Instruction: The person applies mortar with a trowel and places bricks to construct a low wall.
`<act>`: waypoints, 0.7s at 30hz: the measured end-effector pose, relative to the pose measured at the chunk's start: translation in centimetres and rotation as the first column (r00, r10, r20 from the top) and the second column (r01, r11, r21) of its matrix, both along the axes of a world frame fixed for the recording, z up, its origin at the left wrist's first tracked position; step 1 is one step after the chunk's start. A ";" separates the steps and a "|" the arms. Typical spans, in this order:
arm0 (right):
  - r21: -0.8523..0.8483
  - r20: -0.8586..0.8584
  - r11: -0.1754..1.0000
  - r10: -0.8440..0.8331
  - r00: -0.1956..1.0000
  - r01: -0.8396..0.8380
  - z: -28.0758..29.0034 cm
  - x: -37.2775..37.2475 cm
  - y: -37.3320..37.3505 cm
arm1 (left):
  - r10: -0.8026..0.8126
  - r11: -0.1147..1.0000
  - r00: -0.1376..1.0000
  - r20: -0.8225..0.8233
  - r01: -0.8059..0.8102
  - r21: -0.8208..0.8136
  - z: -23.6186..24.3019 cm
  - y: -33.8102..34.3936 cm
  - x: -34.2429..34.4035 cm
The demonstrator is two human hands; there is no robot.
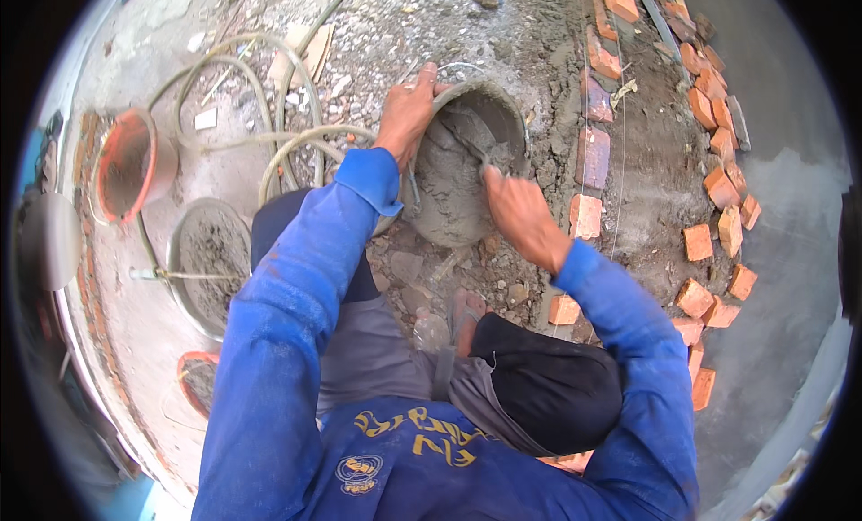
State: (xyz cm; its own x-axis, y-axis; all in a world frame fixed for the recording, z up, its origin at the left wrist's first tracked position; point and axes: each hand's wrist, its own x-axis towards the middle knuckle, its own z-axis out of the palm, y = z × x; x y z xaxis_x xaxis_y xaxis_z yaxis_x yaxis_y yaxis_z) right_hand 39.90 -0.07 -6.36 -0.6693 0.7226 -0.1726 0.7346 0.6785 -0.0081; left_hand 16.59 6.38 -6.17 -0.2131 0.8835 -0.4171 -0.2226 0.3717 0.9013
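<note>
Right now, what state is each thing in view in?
Mortar bucket: holding wet mortar
Trowel: mortar-smeared, in the bucket
Left hand: holding the bucket's rim
Right hand: closed on the trowel
Metal basin: holding grey mix
Upper orange bucket: open, grey inside
Hose: loosely looped
Right-side bricks: loosely scattered

Daylight falls on gravelly ground (382,45) and smooth grey concrete (763,297).

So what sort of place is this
Probably a bricklaying spot on a building site: a round grey bucket holds wet, grey, mortar-like mix, reddish rectangular bricks run in a line, and loose orange clay bricks lie farther right.
</note>
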 end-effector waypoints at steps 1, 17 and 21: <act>-0.043 0.060 0.999 0.005 0.998 -0.003 0.8 1.0 -1.4 | 0.036 0.999 0.999 -0.001 -0.036 0.006 -0.3 -0.2 0.2; -0.848 -0.133 0.468 -0.642 0.755 0.249 -5.1 1.3 -8.8 | 0.147 0.989 0.983 -0.108 -0.145 0.027 -2.6 -0.7 0.8; -0.606 -0.189 0.719 -0.546 0.816 0.340 -0.6 3.2 -7.3 | 0.116 0.993 0.986 0.118 -0.118 0.005 0.6 -0.8 1.4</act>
